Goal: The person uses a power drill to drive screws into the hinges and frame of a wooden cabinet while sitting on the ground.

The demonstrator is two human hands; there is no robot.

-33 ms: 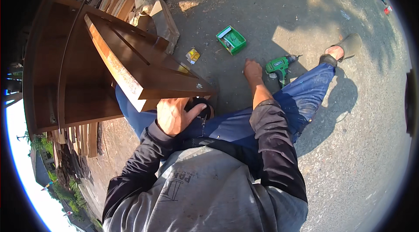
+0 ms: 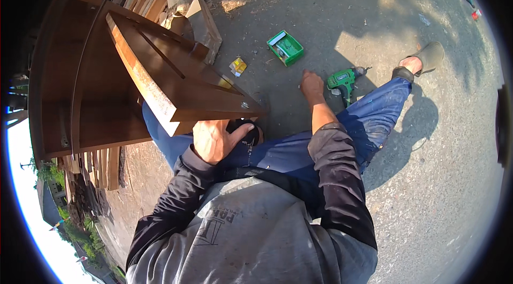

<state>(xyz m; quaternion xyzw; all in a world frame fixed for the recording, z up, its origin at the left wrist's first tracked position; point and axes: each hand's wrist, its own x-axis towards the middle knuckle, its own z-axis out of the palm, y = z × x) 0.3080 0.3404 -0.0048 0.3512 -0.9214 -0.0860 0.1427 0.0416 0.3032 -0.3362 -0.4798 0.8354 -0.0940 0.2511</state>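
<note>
A brown wooden panel piece (image 2: 192, 99) with a pale raw edge juts toward me, standing against a larger dark-brown wooden board (image 2: 112, 113) on the left. My left hand (image 2: 212, 142) lies at the near edge of this panel. Its thumb stretches to the right, while its other fingers disappear beneath the wood. To the right, my right hand (image 2: 311, 86) hovers over the ground or rests on it, fingers curled closed; anything inside them is hidden. Just right of that hand lies a green cordless drill (image 2: 342, 81), its chuck pointing right.
A green tray (image 2: 291, 58) with small items sits ahead on the ground, and a yellow-and-white small packet (image 2: 238, 66) lies left of it. Stacked wood pieces (image 2: 147, 0) fill the far left. My legs (image 2: 382, 107) are spread, with a shoe (image 2: 429, 57) at right.
</note>
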